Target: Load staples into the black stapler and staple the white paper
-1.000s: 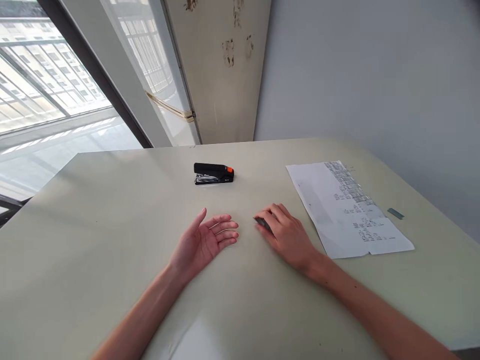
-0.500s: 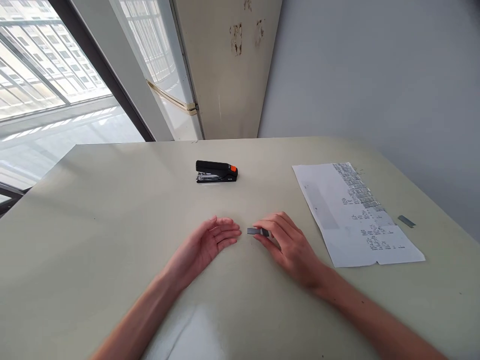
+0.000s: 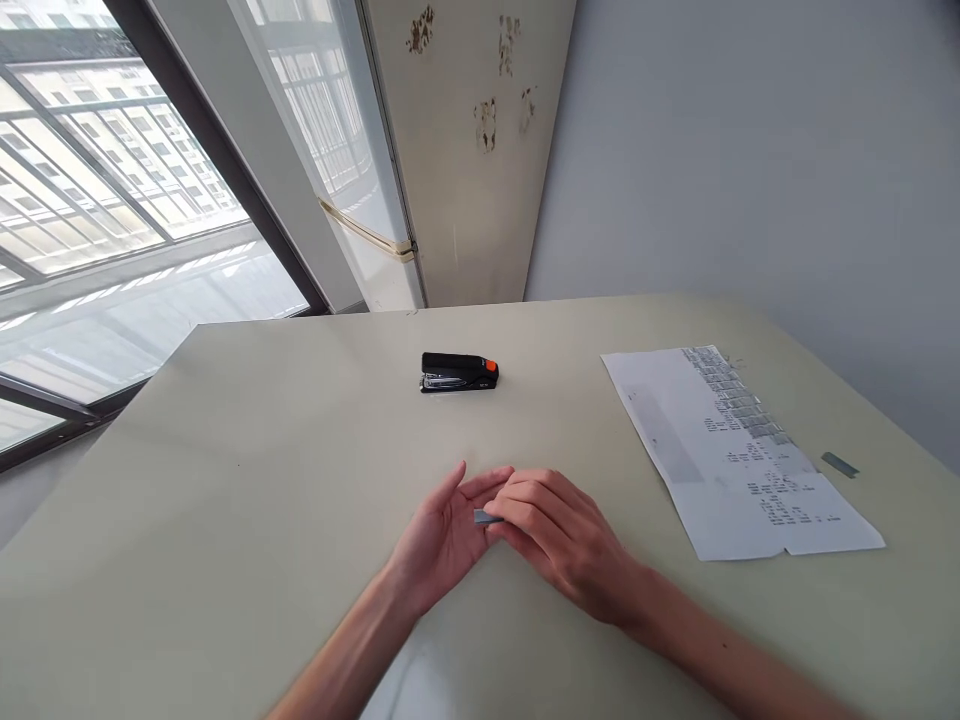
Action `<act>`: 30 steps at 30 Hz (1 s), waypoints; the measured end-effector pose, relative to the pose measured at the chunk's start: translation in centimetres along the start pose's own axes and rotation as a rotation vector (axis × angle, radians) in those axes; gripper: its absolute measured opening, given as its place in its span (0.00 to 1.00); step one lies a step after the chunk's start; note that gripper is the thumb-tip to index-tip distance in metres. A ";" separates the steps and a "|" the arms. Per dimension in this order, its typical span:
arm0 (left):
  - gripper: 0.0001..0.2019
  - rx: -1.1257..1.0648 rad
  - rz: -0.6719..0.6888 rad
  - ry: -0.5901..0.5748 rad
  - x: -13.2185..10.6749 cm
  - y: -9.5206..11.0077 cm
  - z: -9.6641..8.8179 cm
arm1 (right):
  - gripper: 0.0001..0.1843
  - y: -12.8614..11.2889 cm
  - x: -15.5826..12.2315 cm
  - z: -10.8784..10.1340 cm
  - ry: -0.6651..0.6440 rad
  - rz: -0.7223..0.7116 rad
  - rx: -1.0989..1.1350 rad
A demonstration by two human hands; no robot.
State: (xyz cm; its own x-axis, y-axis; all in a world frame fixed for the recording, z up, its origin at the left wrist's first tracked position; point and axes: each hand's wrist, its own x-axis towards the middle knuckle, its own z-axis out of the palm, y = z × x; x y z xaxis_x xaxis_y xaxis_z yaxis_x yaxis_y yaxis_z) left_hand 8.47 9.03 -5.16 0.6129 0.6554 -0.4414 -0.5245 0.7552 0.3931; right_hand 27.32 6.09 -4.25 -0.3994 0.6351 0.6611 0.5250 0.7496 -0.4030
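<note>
Between the thumb and fingers of my right hand [image 3: 566, 540] is a small grey strip of staples [image 3: 484, 517], its left end poking out. My left hand [image 3: 450, 540] lies open with its palm turned up and fingers spread, right beside the strip. The fingertips of both hands overlap in view, and whether the strip touches the left palm I cannot tell. Beyond the hands, a black stapler [image 3: 459, 372] with an orange button rests closed on the table.
To the right lies a white printed sheet [image 3: 675, 520] with staple strips along its upper right edge. Another grey staple strip [image 3: 840, 464] is just beside it on the table [image 3: 300, 450]. Behind the table stand a refrigerator [image 3: 480, 220] and a wall [image 3: 735, 150].
The hands have come together, and the strip in my right hand now sits over my left palm. The view has shifted, so the table's things appear lower and further right.
</note>
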 end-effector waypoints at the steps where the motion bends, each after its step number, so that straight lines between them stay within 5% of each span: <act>1: 0.20 -0.014 0.001 -0.020 -0.1 0.0 0.0 | 0.16 -0.1 0.1 0.2 0.003 0.004 0.013; 7: 0.13 0.034 0.085 0.036 0.1 -0.1 -0.5 | 0.15 -0.8 0.5 0.6 0.031 0.037 0.019; 12: 0.13 0.296 0.326 0.155 0.0 1.0 -1.0 | 0.13 0.0 1.7 -0.9 0.042 0.134 -0.025; 16: 0.17 0.913 0.579 0.365 -0.8 1.5 -0.8 | 0.06 0.8 3.8 -2.0 0.007 0.392 0.111; 18: 0.17 1.119 0.734 0.402 -1.2 1.4 -0.6 | 0.10 0.9 4.9 -2.2 -0.063 0.588 0.273; 23: 0.19 1.137 0.880 0.360 -1.7 1.5 -0.6 | 0.24 1.7 6.2 -1.6 -0.305 0.979 0.675; 30: 0.07 1.176 0.917 0.318 -1.6 1.9 -1.6 | 0.29 3.2 5.7 -1.1 -0.479 1.114 0.931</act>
State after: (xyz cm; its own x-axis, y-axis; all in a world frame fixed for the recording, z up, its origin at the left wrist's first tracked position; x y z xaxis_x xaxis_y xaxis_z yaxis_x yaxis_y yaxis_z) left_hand 5.57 9.48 -4.98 0.1186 0.9695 0.2143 0.2061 -0.2352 0.9498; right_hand 27.55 11.93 -1.05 -0.4272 0.7986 -0.4240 0.1424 -0.4036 -0.9038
